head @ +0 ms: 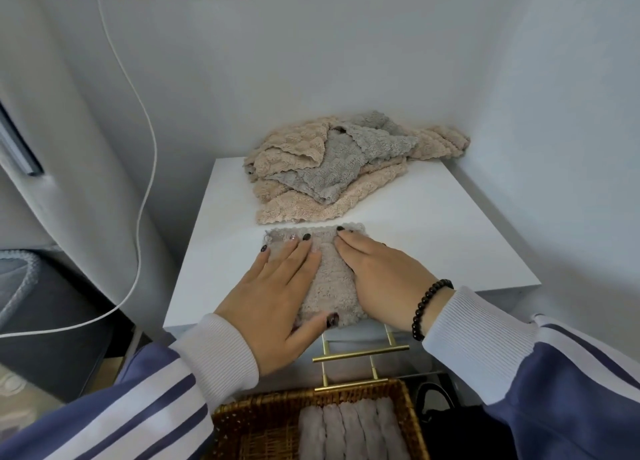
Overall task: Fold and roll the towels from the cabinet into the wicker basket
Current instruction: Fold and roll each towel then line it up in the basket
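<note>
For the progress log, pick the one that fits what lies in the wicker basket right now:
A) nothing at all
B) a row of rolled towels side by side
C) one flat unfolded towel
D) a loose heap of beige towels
B: the wicker basket holds a row of rolled towels lying side by side; the loose pile of towels sits on the cabinet top instead.

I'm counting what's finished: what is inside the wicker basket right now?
The wicker basket holds a row of rolled towels lying side by side, about five visible. Its left part shows bare weave. The picture's lower edge cuts off the basket's near part, so more rolls may lie there.
</note>
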`<state>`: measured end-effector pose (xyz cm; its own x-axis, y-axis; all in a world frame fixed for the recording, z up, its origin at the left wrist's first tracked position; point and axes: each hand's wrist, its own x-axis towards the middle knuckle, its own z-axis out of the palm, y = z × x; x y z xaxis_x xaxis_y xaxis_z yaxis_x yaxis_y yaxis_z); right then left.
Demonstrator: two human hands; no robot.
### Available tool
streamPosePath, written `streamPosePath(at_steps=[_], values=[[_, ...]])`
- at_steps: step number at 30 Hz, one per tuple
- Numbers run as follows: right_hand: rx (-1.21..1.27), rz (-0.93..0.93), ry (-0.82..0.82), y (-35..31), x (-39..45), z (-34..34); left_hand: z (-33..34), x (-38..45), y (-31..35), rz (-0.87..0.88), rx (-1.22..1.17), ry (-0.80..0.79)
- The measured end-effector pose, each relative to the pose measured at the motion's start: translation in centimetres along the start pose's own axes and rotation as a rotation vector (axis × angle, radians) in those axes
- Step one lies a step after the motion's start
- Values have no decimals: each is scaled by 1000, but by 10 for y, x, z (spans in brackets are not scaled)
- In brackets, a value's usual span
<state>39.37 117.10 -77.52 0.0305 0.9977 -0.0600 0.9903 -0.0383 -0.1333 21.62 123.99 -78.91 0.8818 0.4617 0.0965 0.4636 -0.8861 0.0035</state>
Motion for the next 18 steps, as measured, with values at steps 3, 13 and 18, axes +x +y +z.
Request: streamPosePath(at_steps=[3, 13, 18], values=[[-28, 5, 0, 2, 1, 2, 14, -11, -13, 94, 81, 37], [-82, -126, -58, -31, -50, -8, 25, -11, -29, 224, 7, 260], [-19, -135, 110, -15, -38, 0, 21, -8, -28, 281, -105, 327]])
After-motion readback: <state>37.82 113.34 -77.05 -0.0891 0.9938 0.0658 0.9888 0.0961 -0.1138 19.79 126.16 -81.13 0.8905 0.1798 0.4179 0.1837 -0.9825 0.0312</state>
